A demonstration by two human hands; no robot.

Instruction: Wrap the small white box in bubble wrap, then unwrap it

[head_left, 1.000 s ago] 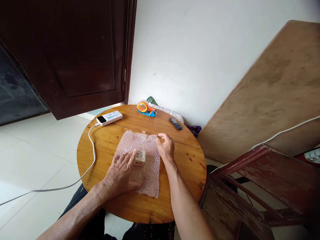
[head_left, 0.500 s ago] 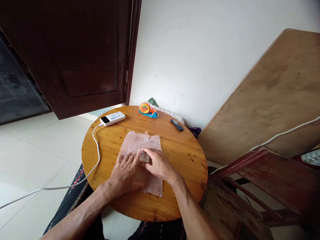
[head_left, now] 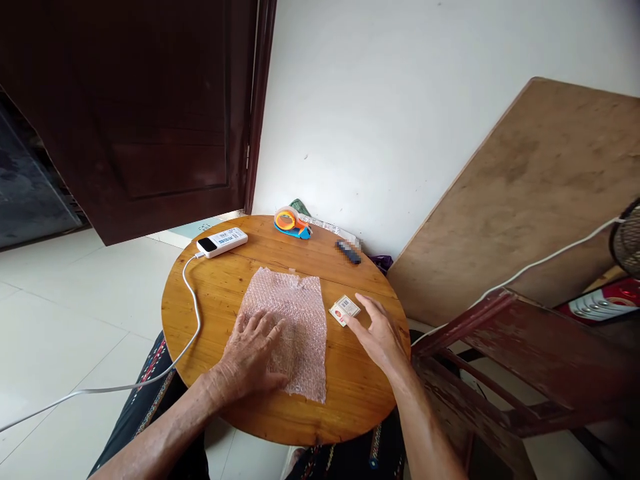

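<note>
A sheet of bubble wrap (head_left: 300, 333) lies flat on the round wooden table (head_left: 200, 300). My left hand (head_left: 255, 350) rests on its left side, palm down with the fingers spread. To the right of the wrap sits a small cream-coloured box (head_left: 346, 308) with a barcode and a red mark. My right hand (head_left: 377, 333) is just right of this box, thumb and fingers apart and nothing between them. Whether the thumb tip still touches the box I cannot tell.
A tape dispenser (head_left: 293, 223) stands at the table's far edge. A white power bank (head_left: 223, 242) with a white cable (head_left: 197, 307) lies at the far left. A dark blurred object (head_left: 349, 251) is at the far right. A red wooden chair (head_left: 540, 353) stands to the right.
The small box has gone from the bubble wrap to the bare table on its right. My right hand moved right with it and opened. My left hand stays on the wrap.
</note>
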